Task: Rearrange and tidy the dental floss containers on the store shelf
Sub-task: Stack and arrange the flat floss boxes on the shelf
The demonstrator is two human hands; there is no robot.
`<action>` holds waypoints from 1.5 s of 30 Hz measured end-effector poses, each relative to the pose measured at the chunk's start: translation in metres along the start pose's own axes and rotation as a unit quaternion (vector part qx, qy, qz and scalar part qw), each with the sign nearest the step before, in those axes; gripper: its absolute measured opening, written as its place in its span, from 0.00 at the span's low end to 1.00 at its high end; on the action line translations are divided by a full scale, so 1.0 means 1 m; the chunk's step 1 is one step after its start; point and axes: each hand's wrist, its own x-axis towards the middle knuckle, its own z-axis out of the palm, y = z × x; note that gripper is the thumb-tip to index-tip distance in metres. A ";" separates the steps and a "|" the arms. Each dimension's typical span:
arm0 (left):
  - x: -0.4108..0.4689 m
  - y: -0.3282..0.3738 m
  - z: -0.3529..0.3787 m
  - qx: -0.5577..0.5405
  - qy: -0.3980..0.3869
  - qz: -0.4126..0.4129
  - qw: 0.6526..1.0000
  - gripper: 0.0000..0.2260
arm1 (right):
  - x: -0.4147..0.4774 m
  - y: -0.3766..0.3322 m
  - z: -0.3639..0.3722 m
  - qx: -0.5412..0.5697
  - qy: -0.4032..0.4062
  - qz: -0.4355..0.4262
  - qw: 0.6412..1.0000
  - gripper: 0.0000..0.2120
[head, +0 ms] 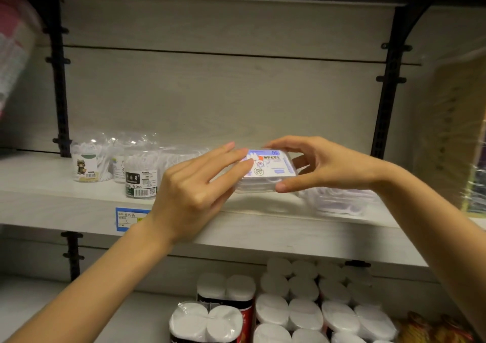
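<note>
- Right hand (326, 166) grips the right end of the flat floss box (273, 169): thumb along the front lower edge, fingers curled over the back edge.
- Left hand (194, 190) is at the box's left end, fingers (236, 156) nearly straight and laid on the blue-and-white label. It is relaxed, not clenched. Can't tell whether the thumb touches underneath.
- Floss box sits between the two hands, roughly level, label up with its print upside down to the camera, just above the shelf board (65, 200). Contact with the board is unclear.
- Just under the right hand: a second clear flat box (339, 200) lying on the shelf.
- Left of the left hand: a dark-label tub (142, 177) reading "FLOSS", nearest the knuckles and upright at the shelf front.
- Further left: a cat-label tub (88, 161), upright, with more clear tubs (123, 153) behind, packed close.
- Under the left wrist: a blue price tag (130, 219) on the shelf edge.
- Below both forearms: white-lidded packs (289, 306) on the lower shelf, tightly grouped.
</note>
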 end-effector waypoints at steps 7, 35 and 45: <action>0.028 -0.001 -0.013 -0.175 -0.146 -0.192 0.955 0.24 | 0.002 -0.007 -0.008 -0.234 0.073 -0.044 0.968 0.30; 0.060 -0.048 0.007 -0.219 -0.275 -0.251 0.902 0.12 | 0.042 -0.017 0.001 -0.224 0.093 0.016 0.970 0.15; 0.073 -0.077 0.050 -0.030 -0.438 -0.166 0.883 0.11 | 0.089 0.012 0.006 -0.267 0.067 0.083 0.958 0.13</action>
